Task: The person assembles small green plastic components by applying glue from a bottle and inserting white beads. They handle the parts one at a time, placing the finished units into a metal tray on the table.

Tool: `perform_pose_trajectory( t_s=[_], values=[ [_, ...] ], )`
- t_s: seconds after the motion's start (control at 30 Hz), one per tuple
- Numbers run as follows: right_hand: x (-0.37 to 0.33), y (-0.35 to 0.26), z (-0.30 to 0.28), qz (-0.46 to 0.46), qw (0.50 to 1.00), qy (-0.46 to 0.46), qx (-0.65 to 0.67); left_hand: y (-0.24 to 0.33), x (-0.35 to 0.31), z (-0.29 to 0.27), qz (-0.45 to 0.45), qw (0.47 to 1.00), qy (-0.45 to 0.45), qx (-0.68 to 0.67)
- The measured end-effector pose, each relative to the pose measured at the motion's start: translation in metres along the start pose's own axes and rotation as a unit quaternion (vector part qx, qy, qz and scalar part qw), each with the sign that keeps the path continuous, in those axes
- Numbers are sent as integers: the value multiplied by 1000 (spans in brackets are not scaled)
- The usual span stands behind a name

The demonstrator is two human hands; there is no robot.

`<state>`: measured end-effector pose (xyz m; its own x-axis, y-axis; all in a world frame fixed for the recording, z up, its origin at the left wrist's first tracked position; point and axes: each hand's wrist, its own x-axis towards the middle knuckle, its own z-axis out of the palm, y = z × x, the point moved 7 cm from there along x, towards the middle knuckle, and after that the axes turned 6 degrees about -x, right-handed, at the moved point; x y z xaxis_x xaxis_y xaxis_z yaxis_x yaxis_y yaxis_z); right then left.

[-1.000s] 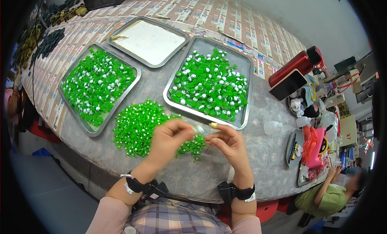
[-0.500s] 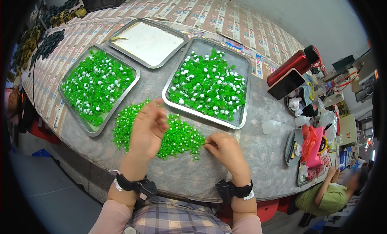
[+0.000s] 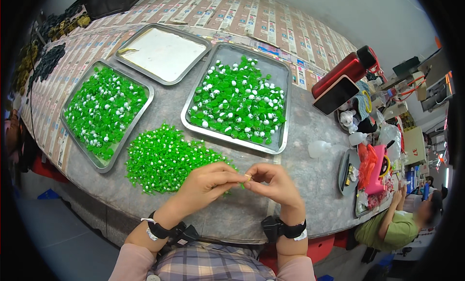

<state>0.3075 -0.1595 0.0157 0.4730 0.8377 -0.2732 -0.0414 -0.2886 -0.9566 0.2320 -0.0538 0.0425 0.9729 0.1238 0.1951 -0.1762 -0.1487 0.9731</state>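
Observation:
My left hand (image 3: 207, 185) and my right hand (image 3: 275, 183) meet just right of a heap of small green plastic pieces with white tips (image 3: 162, 160). Both are closed in a pinch, fingertips touching. A tiny green piece (image 3: 243, 186) shows below the joined fingertips, along with something pale above it. The fingers cover most of it, so I cannot tell which fingers grip which part. Beyond the heap, a metal tray (image 3: 234, 139) holds green pieces with white eye-like balls. A second metal tray (image 3: 136, 117) at the left holds similar ones.
A third metal tray (image 3: 167, 52) with a white sheet lies at the back. To the right are a red bottle (image 3: 339, 75), a phone (image 3: 337, 95), a small translucent bottle (image 3: 318, 149) and a pink holder (image 3: 377, 174). A person in green (image 3: 395, 228) sits at far right.
My left hand has come down and right from above the heap to meet my right hand. Its fingers, loosely curled before, are now pinched. The whole view has shifted slightly.

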Motion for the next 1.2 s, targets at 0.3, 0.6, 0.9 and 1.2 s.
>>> perform_pose_trajectory(
  t_s=[0.3, 0.6, 0.9, 1.2],
  values=[
    [-46, -23, -96, -155, 878, 443, -98, -18, -7, -14, -63, 985, 72, -142],
    [-70, 73, -195, 2, 787, 542, -294, -38, -8, -1, -175, 913, 71, -363],
    [-57, -26, -111, -188, 868, 459, -10, -49, -12, 3, -213, 874, 74, -430],
    [-69, -60, -51, -269, 811, 519, 2, -52, -10, 4, -217, 834, 82, -501]
  ],
)
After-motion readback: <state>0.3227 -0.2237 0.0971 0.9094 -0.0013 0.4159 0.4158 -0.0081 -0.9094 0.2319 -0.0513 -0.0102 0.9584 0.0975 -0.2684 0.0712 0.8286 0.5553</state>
